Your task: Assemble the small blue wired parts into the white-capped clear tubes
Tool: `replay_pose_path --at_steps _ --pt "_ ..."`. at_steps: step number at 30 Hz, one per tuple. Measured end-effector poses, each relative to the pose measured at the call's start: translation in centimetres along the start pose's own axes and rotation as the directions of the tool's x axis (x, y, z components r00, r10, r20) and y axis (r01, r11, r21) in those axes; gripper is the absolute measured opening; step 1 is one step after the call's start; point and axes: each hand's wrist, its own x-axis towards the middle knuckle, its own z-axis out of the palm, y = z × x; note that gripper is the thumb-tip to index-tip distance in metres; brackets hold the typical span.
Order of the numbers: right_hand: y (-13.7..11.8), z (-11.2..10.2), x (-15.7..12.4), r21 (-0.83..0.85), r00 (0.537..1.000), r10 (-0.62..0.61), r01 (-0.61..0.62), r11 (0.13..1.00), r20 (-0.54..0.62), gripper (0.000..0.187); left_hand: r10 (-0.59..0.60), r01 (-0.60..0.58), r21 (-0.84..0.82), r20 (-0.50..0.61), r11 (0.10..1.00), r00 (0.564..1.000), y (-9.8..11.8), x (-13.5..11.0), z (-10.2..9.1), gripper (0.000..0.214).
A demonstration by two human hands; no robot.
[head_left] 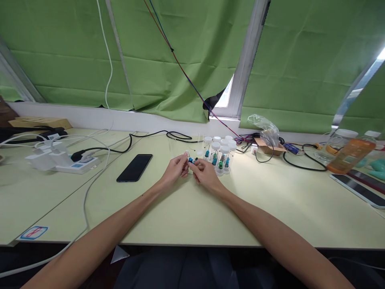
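Observation:
My left hand (175,168) and my right hand (206,173) meet over the table, fingertips almost touching. Between them is a small shiny blue piece (190,159) with a thin dark stem; its exact kind is too small to make out. Both hands are closed in a pinch around it. Just right of my right hand stands a group of clear tubes (221,163) with white caps, several of them holding blue or green pieces on thin stems. Behind my fingers are an upright clear tube (200,143) and a fainter clear tube (172,147).
A black phone (134,167) lies left of my hands. Farther left is a white power strip (75,163) with plugs and cables. At the right are a cardboard box (269,147), an orange bottle (350,154) and a white-edged phone (359,189). Black cable (180,137) runs along the back.

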Motion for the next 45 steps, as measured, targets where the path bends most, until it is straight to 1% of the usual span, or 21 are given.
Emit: replay_pose_path --at_steps 5,9,13,21,26,29,32,34,36,39,41,45 --pt "0.3 0.0 0.2 0.012 0.999 -0.006 0.007 1.0 -0.043 0.037 0.027 -0.027 0.059 0.006 0.998 1.0 0.1 -0.1 0.0 0.038" --pt "0.6 -0.1 0.3 -0.037 0.997 -0.03 0.027 0.999 -0.075 0.033 0.021 -0.019 0.105 -0.015 0.994 1.0 0.3 -0.2 0.0 0.036" --pt "0.6 -0.1 0.2 -0.118 0.994 -0.048 0.037 0.992 -0.094 0.028 0.022 -0.019 0.114 -0.027 0.993 0.999 0.4 -0.2 0.0 0.035" --pt "0.9 -0.1 0.3 -0.276 0.993 -0.098 0.078 0.958 -0.059 0.02 0.01 -0.008 0.094 -0.022 0.996 1.0 0.0 -0.1 -0.1 0.035" --pt "1.3 -0.3 0.4 -0.418 0.991 -0.131 0.119 0.901 -0.002 0.02 0.004 -0.002 0.094 -0.02 0.996 1.0 0.1 -0.1 -0.1 0.036" --pt "1.2 -0.4 0.4 -0.459 0.993 -0.117 0.106 0.882 0.005 0.023 0.027 -0.02 0.114 -0.064 0.993 0.998 0.4 -0.1 -0.1 0.038" --pt "0.9 -0.5 0.4 -0.48 0.992 -0.127 0.108 0.871 -0.007 0.029 0.075 -0.047 0.17 -0.161 0.984 0.984 0.5 0.0 -0.3 0.039" --pt "0.7 -0.6 0.3 -0.496 0.99 -0.14 0.105 0.862 -0.035 0.03 0.109 -0.055 0.243 -0.216 0.969 0.97 0.3 0.2 -0.7 0.039" --pt "0.6 -0.6 0.3 -0.502 0.985 -0.152 0.093 0.86 -0.077 0.03 0.145 -0.064 0.333 -0.226 0.941 0.963 -0.1 0.4 -1.0 0.038" --pt "0.5 -0.7 0.4 -0.498 0.977 -0.167 0.079 0.863 -0.133 0.033 0.204 -0.096 0.497 -0.167 0.863 0.965 -0.7 0.6 -1.4 0.034" --pt "0.5 -0.8 0.5 -0.495 0.973 -0.172 0.074 0.866 -0.156 0.034 0.235 -0.131 0.584 -0.105 0.801 0.966 -1.0 0.6 -1.4 0.031" --pt "0.6 -0.8 0.7 -0.513 0.969 -0.172 0.058 0.856 -0.178 0.034 0.268 -0.185 0.679 -0.018 0.71 0.963 -1.2 0.5 -1.3 0.027"
